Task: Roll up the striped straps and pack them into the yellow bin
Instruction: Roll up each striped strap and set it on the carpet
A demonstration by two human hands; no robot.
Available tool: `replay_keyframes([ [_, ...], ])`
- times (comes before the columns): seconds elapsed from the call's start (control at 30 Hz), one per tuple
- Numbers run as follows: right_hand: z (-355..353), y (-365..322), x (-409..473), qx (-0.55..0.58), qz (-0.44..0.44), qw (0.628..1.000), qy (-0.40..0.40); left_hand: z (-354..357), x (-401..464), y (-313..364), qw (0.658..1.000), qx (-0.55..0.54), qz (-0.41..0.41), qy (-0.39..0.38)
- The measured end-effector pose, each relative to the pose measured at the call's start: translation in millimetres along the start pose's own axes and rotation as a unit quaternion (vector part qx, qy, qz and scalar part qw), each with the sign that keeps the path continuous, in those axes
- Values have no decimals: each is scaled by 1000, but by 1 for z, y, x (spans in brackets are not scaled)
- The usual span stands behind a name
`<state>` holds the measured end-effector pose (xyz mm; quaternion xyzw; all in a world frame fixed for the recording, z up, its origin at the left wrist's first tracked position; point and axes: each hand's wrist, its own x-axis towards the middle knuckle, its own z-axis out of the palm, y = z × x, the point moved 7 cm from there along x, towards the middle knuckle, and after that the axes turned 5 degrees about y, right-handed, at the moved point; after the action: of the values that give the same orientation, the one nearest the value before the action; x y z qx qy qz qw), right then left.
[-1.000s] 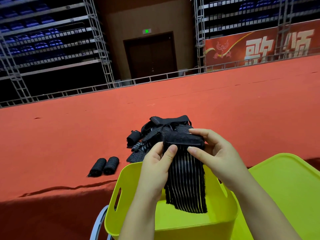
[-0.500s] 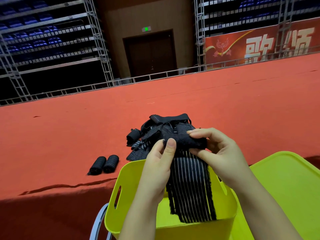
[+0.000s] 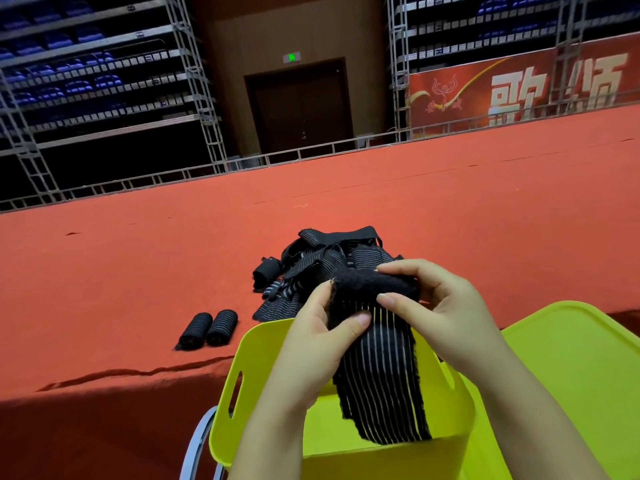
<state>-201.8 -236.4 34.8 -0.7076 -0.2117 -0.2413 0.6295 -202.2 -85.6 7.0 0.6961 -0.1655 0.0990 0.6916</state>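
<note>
While the strap (image 3: 377,372) hangs over the yellow bin (image 3: 346,455), left hand (image 3: 322,341) and right hand (image 3: 446,320) each grip pinching its rolled top.

Both hands hold one striped strap (image 3: 379,375) above the yellow bin (image 3: 446,424). The left hand (image 3: 318,337) pinches the strap's left edge, thumb across the stripes. The right hand (image 3: 440,317) curls round the strap's top end, where it is rolled into a thick black bundle, with the fingers on top and the thumb under it. The loose length hangs down from between the hands into the bin. Just beyond the hands a pile of unrolled straps (image 3: 322,268) lies on the red cloth (image 3: 138,271). To the left of the left hand, two rolled straps (image 3: 209,329) lie side by side, touching. To the right of the right forearm sits a yellow lid (image 3: 575,368).
</note>
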Motion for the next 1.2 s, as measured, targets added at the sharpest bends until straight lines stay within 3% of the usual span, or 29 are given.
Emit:
replay_keyframes([
  [0.13,1,1,-1,-19,-33,999,25,0,2,1,1000,-6,0,0],
  [0.4,8,-4,-2,4,-107,994,-4,-4,-3,-2,999,-42,-18,22],
  [0.53,13,4,-3,68,-44,996,-44,-6,-2,-1,996,-61,-23,60],
  [0.8,16,28,-9,176,142,972,-69,-8,-5,3,997,-63,-5,44],
  [0.9,20,29,-12,187,154,969,-47,-1,-7,3,998,-62,-11,18],
  [1.07,28,31,-21,41,137,989,-32,4,-7,6,998,-58,-6,15],
  [1.2,27,24,-17,53,130,989,-46,-1,-6,6,998,-62,7,20],
])
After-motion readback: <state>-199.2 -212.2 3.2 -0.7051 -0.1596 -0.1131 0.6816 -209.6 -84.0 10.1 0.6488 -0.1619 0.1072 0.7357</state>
